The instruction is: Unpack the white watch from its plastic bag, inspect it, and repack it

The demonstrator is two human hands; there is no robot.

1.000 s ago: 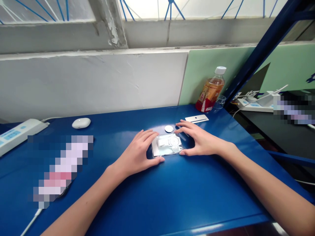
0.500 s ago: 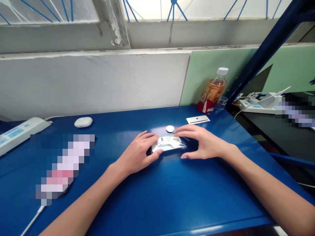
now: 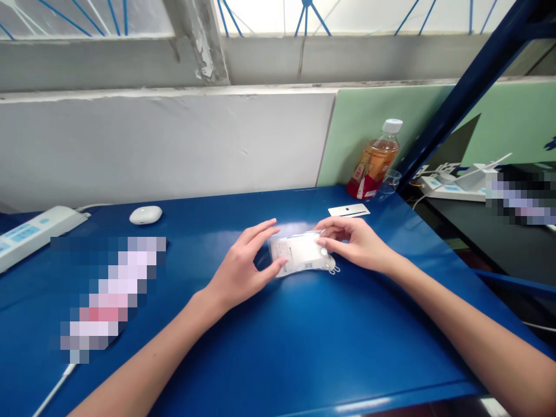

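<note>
A clear plastic packet (image 3: 297, 255) with a white printed card inside lies tilted above the blue table. My right hand (image 3: 354, 243) pinches its right end between thumb and fingers. Below that thumb, a small white piece with two looped ears (image 3: 332, 266) sticks out of the packet's lower right corner. Around the left end is my left hand (image 3: 241, 263), its fingers spread apart. The left thumb tip overlaps the packet's lower left part, and whether it presses on it I cannot tell.
Behind my right hand lies a white card with a slot (image 3: 348, 210). A drink bottle (image 3: 374, 165) and a clear cup (image 3: 391, 181) stand at the back right. On the left are a white earbud case (image 3: 146, 215), a power strip (image 3: 39, 234) and a blurred-out item (image 3: 115, 289) with a white cable.
The packet has been turned over and now shows its printed side. My right hand has closed from spread fingers onto its right end. The white disc behind it is no longer visible.
</note>
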